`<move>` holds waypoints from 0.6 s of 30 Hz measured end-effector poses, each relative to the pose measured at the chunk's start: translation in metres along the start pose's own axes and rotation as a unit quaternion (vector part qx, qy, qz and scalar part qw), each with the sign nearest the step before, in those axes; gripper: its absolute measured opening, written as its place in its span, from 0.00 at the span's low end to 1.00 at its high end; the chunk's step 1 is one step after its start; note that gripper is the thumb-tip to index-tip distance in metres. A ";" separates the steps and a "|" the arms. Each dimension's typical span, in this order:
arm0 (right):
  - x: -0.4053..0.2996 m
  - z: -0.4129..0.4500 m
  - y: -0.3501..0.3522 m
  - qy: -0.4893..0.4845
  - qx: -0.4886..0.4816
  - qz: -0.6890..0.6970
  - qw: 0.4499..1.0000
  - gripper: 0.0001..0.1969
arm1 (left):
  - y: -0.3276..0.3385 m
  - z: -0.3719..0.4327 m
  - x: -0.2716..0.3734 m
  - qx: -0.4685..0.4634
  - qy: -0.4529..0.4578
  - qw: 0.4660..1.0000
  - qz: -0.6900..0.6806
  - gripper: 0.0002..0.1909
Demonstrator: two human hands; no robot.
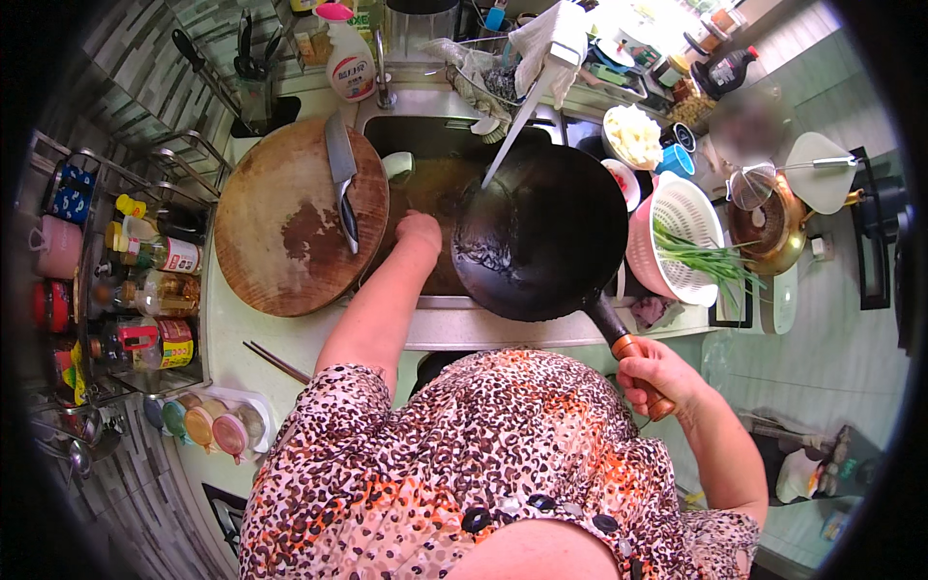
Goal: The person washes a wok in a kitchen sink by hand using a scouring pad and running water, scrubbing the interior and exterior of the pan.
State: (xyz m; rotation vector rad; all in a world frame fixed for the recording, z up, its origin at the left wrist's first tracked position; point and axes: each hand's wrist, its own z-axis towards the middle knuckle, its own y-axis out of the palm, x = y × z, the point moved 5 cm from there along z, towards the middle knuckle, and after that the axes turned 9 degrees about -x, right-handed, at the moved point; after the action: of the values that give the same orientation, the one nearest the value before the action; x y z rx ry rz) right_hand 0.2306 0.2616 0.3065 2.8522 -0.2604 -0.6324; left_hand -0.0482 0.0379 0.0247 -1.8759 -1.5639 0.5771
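My right hand point(647, 377) is closed around the wooden handle of a dark wok point(558, 239), which is held over the right part of the sink. Water from the faucet spout point(518, 130) reaches the wok's left side, where the surface looks wet. My left hand point(420, 230) reaches down into the sink point(435, 279); its fingers are partly hidden, so whether they hold something is unclear. A whitish object point(399, 166) lies in the sink beyond it. To the left, a kitchen knife point(342, 167) lies on a round wooden cutting board point(254, 225) with a wet patch.
Right of the wok stand a pink-and-white colander point(649, 239) with green stalks, a bowl of pale cut pieces point(632, 136) and a blue cup point(676, 160). Bottles point(156, 293) fill a left rack. Chopsticks point(275, 361) and a spice jar set point(217, 428) are on the near-left counter.
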 end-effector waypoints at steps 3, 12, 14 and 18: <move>0.018 0.009 -0.003 -0.010 -0.040 0.047 0.998 0.12 | -0.021 -0.016 0.017 0.005 0.023 1.000 -0.011 0.18; 0.030 0.014 -0.011 -0.012 -0.044 0.069 0.997 0.13 | -0.072 -0.076 0.041 0.156 0.120 0.979 -0.046 0.12; 0.032 0.012 -0.005 -0.013 -0.049 0.084 0.995 0.13 | -0.080 -0.082 0.043 0.168 0.145 0.974 -0.040 0.09; 0.037 0.010 -0.006 -0.020 -0.056 0.087 0.994 0.13 | -0.098 -0.097 0.044 0.212 0.160 0.962 -0.056 0.07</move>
State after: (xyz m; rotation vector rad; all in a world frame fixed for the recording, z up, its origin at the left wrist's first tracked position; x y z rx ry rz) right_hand 0.2605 0.2581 0.2816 2.6757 -0.4604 -0.6468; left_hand -0.0426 0.0736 0.1651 -1.4617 -1.2131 0.4830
